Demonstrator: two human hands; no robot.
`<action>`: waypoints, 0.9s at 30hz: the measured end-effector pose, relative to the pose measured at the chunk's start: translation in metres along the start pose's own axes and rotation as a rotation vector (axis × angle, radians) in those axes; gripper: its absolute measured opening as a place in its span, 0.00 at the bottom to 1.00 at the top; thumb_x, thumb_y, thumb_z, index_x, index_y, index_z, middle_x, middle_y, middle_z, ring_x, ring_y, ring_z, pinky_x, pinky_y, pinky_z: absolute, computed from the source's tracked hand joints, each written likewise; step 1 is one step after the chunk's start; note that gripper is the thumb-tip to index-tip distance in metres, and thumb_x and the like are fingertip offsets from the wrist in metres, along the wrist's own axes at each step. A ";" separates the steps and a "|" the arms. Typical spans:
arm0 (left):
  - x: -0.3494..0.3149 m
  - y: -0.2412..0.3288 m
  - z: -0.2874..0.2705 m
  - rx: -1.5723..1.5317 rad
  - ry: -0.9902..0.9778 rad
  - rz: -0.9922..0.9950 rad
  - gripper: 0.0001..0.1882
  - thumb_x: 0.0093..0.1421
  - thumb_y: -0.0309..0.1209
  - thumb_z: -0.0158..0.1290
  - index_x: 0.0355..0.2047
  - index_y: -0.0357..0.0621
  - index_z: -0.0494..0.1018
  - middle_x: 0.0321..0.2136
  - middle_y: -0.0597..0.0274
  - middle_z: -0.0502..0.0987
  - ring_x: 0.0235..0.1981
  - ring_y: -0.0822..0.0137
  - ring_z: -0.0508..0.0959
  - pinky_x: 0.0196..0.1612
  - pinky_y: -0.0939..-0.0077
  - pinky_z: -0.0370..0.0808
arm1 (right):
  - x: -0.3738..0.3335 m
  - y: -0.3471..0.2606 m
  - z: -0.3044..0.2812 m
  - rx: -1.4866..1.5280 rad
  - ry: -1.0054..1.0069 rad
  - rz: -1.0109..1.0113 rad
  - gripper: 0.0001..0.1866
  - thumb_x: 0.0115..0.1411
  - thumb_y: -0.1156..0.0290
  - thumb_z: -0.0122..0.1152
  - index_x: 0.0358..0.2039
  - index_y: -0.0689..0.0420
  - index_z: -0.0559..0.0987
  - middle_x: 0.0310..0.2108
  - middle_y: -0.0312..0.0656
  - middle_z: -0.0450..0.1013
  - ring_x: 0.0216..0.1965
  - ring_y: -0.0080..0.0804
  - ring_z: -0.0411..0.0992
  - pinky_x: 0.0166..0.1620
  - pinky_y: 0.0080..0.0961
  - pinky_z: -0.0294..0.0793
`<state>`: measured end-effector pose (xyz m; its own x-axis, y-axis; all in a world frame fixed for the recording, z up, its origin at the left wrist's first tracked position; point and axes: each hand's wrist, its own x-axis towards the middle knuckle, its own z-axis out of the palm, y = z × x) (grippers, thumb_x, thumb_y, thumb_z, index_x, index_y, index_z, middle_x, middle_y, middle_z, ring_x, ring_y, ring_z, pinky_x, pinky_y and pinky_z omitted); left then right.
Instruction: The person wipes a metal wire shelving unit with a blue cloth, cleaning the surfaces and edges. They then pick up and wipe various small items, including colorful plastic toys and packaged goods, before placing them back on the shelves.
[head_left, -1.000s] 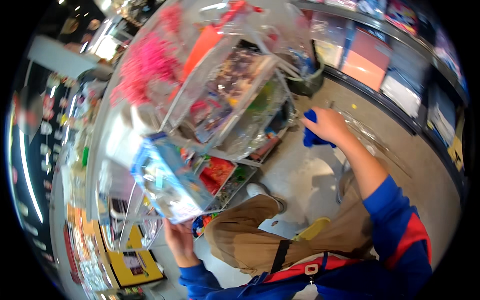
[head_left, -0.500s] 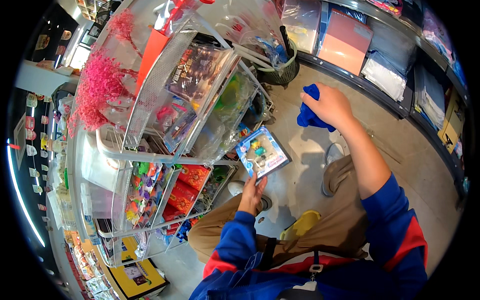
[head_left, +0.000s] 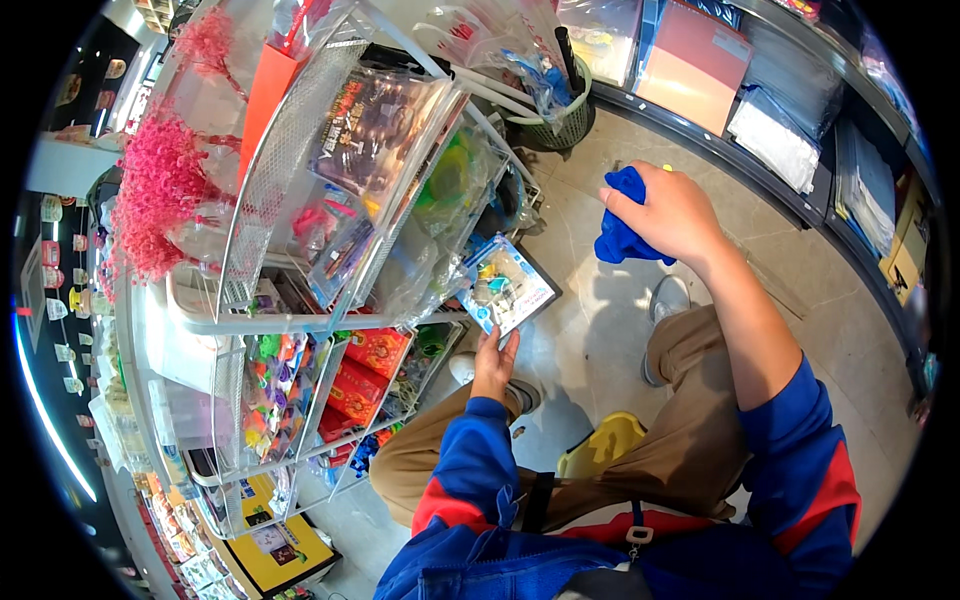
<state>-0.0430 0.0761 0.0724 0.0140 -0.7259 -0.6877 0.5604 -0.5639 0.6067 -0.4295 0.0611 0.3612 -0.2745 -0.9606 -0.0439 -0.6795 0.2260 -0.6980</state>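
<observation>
Two hands show, the left hand point(head_left: 493, 362) holding one flat toy packet point(head_left: 507, 288) and the right hand point(head_left: 672, 212) one blue cloth point(head_left: 618, 238), beside one white wire rack point(head_left: 300, 180) and one green mesh bin point(head_left: 560, 125).

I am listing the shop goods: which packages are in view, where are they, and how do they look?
Flat packet: in the left hand, rectangular, pale blue with colourful picture.
Red boxes: lower rack shelf, rectangular.
Dark bagged pack: upper rack, clear wrap.
Pink flat pack: wall shelf, rectangular.

open floor point(head_left: 600, 330) lies between the wire display rack point(head_left: 300, 330) on the left and the dark wall shelves point(head_left: 800, 170); a mesh bin point(head_left: 560, 120) blocks the far end.
</observation>
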 end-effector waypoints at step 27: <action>0.107 0.037 0.025 -0.232 0.124 -0.160 0.39 0.61 0.54 0.51 0.54 0.27 0.56 0.44 0.47 0.70 0.47 0.52 0.73 0.54 0.60 0.73 | 0.000 -0.008 0.006 0.013 -0.128 -0.001 0.23 0.55 0.47 0.57 0.32 0.58 0.77 0.27 0.51 0.76 0.32 0.52 0.75 0.37 0.41 0.73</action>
<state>-0.0413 -0.0326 0.0316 0.0035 -0.5739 -0.8189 0.7374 -0.5517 0.3897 -0.4201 0.0582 0.3622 -0.1836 -0.9739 -0.1336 -0.6707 0.2235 -0.7072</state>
